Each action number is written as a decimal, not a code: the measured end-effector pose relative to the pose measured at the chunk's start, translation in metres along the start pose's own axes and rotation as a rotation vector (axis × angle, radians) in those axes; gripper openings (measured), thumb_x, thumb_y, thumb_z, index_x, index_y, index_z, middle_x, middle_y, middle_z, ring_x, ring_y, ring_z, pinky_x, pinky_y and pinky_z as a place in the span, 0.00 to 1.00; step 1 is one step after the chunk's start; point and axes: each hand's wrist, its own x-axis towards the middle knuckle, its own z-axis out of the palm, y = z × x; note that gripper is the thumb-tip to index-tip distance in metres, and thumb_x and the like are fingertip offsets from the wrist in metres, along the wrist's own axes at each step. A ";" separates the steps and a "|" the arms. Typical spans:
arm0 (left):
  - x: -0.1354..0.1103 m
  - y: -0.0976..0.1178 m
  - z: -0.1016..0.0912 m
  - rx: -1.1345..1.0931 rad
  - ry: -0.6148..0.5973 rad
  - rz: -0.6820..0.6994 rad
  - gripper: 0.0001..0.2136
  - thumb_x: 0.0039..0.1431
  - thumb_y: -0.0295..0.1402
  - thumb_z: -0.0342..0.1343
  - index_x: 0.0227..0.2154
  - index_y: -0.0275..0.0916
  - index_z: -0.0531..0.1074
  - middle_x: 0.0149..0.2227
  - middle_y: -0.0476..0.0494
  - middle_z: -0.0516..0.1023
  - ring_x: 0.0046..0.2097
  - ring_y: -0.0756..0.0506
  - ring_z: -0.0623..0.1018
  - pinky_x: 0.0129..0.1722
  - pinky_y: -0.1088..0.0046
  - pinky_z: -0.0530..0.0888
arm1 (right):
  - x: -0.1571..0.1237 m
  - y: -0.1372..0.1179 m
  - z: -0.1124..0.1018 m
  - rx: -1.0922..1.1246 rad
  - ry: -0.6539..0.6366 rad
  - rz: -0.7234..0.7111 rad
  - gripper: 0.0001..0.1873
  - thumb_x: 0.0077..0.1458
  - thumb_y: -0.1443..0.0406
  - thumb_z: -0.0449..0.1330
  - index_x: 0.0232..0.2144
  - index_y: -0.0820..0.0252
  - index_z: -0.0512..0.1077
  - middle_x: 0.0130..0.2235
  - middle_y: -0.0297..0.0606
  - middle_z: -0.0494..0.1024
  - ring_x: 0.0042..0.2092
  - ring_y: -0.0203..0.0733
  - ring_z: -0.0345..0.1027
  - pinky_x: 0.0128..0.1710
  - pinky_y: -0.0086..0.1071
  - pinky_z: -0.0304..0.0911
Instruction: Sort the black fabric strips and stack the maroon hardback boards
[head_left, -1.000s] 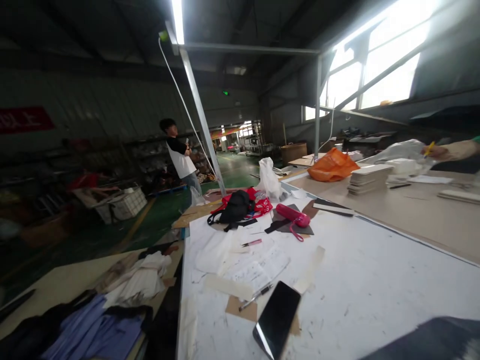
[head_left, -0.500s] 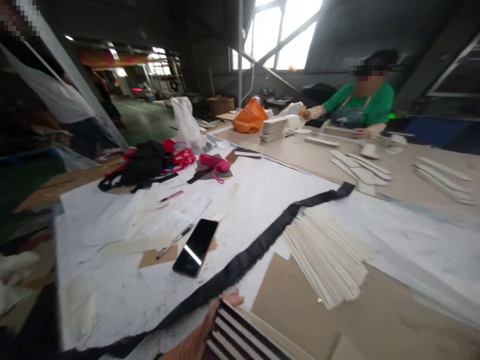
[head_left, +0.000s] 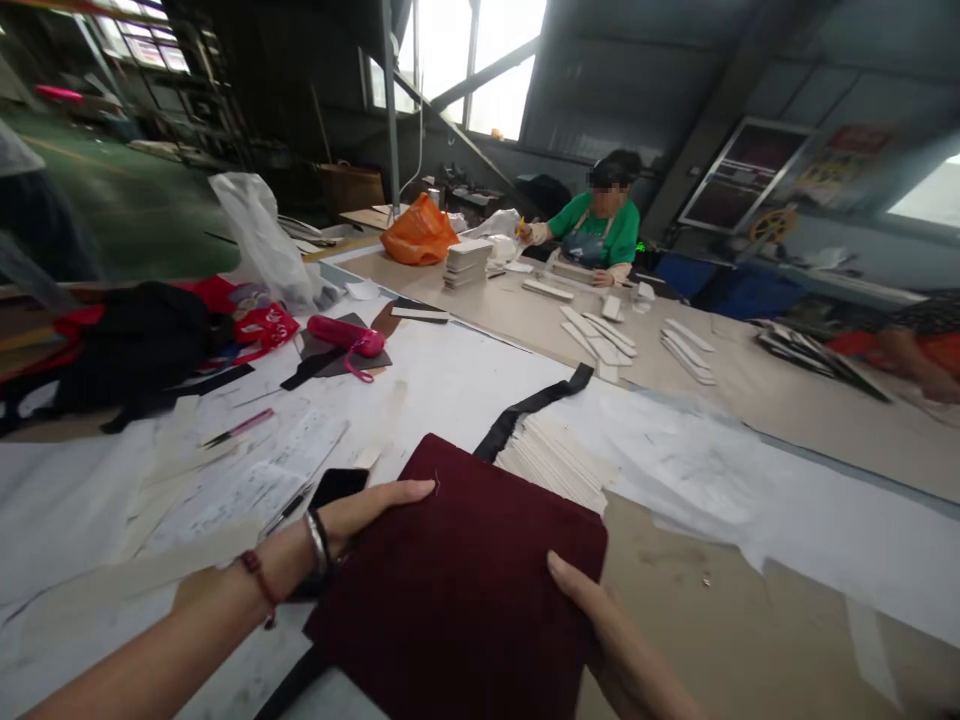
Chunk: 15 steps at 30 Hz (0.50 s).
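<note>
A dark maroon panel (head_left: 465, 580) with rounded far corners is held up before me, tilted, over the near part of the table. My left hand (head_left: 364, 515) grips its left edge, thumb flat on top. On the opposite edge my right hand (head_left: 600, 615) holds it the same way. The fingers of both hands are hidden underneath, and so is whether more pieces lie below the top face. A short light thread rests by the left thumb. Behind the panel, a fan of cream strips (head_left: 559, 460) and a black fabric strip (head_left: 525, 410) lie on the table.
A phone (head_left: 337, 487) lies partly behind my left wrist, near papers and pens. A pink pouch (head_left: 345, 337), a black bag (head_left: 142, 345) and an orange bag (head_left: 420, 230) sit farther off. Across the table a person in green (head_left: 600, 220) handles pale pieces; another person's arm (head_left: 919, 360) shows at right.
The view has swung right. Earlier, a hand held a stack of pieces with pale and dark edges low in front; now both my hands hold the maroon panel, face up and higher.
</note>
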 end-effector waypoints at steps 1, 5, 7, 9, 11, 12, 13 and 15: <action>0.009 0.010 -0.010 -0.006 0.023 -0.043 0.26 0.40 0.47 0.65 0.37 0.31 0.75 0.38 0.36 0.79 0.38 0.42 0.78 0.40 0.73 0.75 | 0.012 -0.006 0.012 0.132 -0.057 0.090 0.37 0.49 0.47 0.58 0.57 0.58 0.59 0.49 0.44 0.73 0.49 0.53 0.68 0.45 0.44 0.67; 0.041 0.042 -0.046 0.033 0.063 -0.105 0.28 0.37 0.50 0.65 0.36 0.31 0.75 0.39 0.34 0.78 0.39 0.40 0.78 0.39 0.71 0.76 | 0.054 -0.010 0.044 0.370 -0.103 0.266 0.39 0.44 0.47 0.63 0.55 0.56 0.60 0.49 0.43 0.73 0.49 0.50 0.68 0.46 0.42 0.65; 0.052 0.055 -0.056 0.065 0.082 -0.154 0.28 0.36 0.51 0.65 0.35 0.31 0.75 0.38 0.33 0.79 0.39 0.38 0.79 0.38 0.70 0.77 | 0.070 -0.004 0.052 0.410 -0.091 0.286 0.38 0.44 0.47 0.63 0.55 0.55 0.60 0.49 0.42 0.73 0.50 0.49 0.67 0.47 0.41 0.65; 0.059 0.066 -0.060 0.095 0.087 -0.198 0.29 0.36 0.52 0.65 0.34 0.30 0.76 0.37 0.31 0.78 0.39 0.37 0.78 0.37 0.69 0.77 | 0.082 0.002 0.057 0.429 -0.081 0.309 0.38 0.45 0.46 0.62 0.55 0.55 0.60 0.49 0.41 0.73 0.50 0.48 0.67 0.46 0.41 0.65; 0.065 0.072 -0.062 0.116 0.085 -0.215 0.28 0.38 0.53 0.64 0.34 0.31 0.76 0.38 0.31 0.78 0.40 0.36 0.78 0.38 0.69 0.77 | 0.091 0.006 0.059 0.450 -0.079 0.350 0.38 0.45 0.46 0.61 0.55 0.56 0.60 0.49 0.42 0.73 0.49 0.47 0.68 0.46 0.40 0.65; 0.067 0.074 -0.063 0.125 0.086 -0.213 0.28 0.39 0.53 0.63 0.34 0.31 0.76 0.37 0.31 0.79 0.40 0.36 0.78 0.38 0.69 0.77 | 0.093 0.007 0.059 0.465 -0.083 0.367 0.38 0.46 0.46 0.61 0.55 0.57 0.60 0.49 0.43 0.74 0.49 0.47 0.68 0.47 0.39 0.64; 0.069 0.076 -0.065 0.135 0.086 -0.207 0.28 0.39 0.54 0.62 0.34 0.32 0.76 0.37 0.32 0.79 0.41 0.36 0.78 0.38 0.69 0.77 | 0.096 0.007 0.059 0.481 -0.094 0.378 0.38 0.46 0.46 0.61 0.54 0.58 0.60 0.48 0.43 0.74 0.49 0.46 0.68 0.47 0.38 0.64; 0.069 0.076 -0.067 0.168 0.093 -0.181 0.28 0.40 0.55 0.61 0.34 0.32 0.75 0.35 0.35 0.79 0.41 0.37 0.78 0.38 0.69 0.77 | 0.098 0.005 0.058 0.501 -0.102 0.369 0.37 0.46 0.47 0.61 0.54 0.59 0.61 0.48 0.44 0.74 0.49 0.45 0.68 0.48 0.37 0.64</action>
